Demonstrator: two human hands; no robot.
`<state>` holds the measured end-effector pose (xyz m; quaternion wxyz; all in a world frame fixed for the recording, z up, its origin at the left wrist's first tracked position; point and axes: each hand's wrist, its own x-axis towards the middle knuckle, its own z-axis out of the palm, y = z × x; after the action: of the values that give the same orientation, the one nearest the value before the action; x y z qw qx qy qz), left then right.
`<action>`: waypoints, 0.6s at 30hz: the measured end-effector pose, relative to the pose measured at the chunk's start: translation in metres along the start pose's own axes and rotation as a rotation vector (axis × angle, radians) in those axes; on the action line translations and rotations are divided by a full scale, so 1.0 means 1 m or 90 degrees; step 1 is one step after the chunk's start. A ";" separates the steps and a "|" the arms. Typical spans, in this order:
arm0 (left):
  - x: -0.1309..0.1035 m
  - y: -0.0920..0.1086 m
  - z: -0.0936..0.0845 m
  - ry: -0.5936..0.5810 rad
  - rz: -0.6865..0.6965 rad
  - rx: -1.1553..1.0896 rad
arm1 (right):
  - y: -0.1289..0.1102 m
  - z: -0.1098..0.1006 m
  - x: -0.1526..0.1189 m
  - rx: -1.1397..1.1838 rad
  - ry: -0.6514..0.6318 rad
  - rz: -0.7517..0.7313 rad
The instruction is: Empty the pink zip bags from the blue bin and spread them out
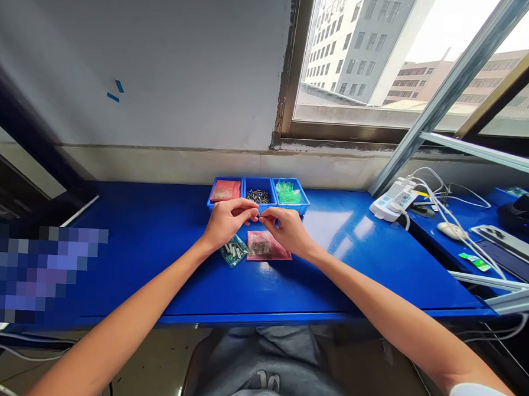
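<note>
My left hand (230, 221) and my right hand (288, 227) meet just in front of the blue bins, fingertips pinched together around a small dark piece (258, 216). It is too small to name and mostly covered by the fingers. Below the hands lies a pink plastic bag (268, 248) with greyish contents. Partly under my left hand, a small green-tinted bag (234, 251) holds several pale, short cylindrical pieces. Behind the hands, the middle bin (258, 196) contains many small dark screw-like parts.
The left bin (226, 190) holds a pink bag, and the right bin (288, 193) holds green bags. On the right stand a white power strip (394, 199) with cables, a metal frame post (428, 112), a mouse (452, 231) and a phone (510, 243). The blue table's front edge (258, 320) runs before my lap.
</note>
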<state>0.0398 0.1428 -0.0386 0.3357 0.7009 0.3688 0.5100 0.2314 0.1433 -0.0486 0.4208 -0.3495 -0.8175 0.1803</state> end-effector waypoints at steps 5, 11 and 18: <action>0.000 0.001 -0.001 0.014 0.016 0.057 | -0.003 -0.003 -0.002 -0.119 0.001 -0.019; -0.001 0.002 -0.012 0.051 0.187 0.351 | -0.002 -0.023 0.026 -0.378 0.021 -0.002; 0.001 0.001 -0.025 0.010 0.230 0.503 | 0.002 -0.031 0.035 -0.409 -0.038 -0.020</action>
<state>0.0158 0.1455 -0.0312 -0.0557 0.8251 0.4092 0.3856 0.2431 0.1704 -0.0124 0.2678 -0.4462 -0.8498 -0.0835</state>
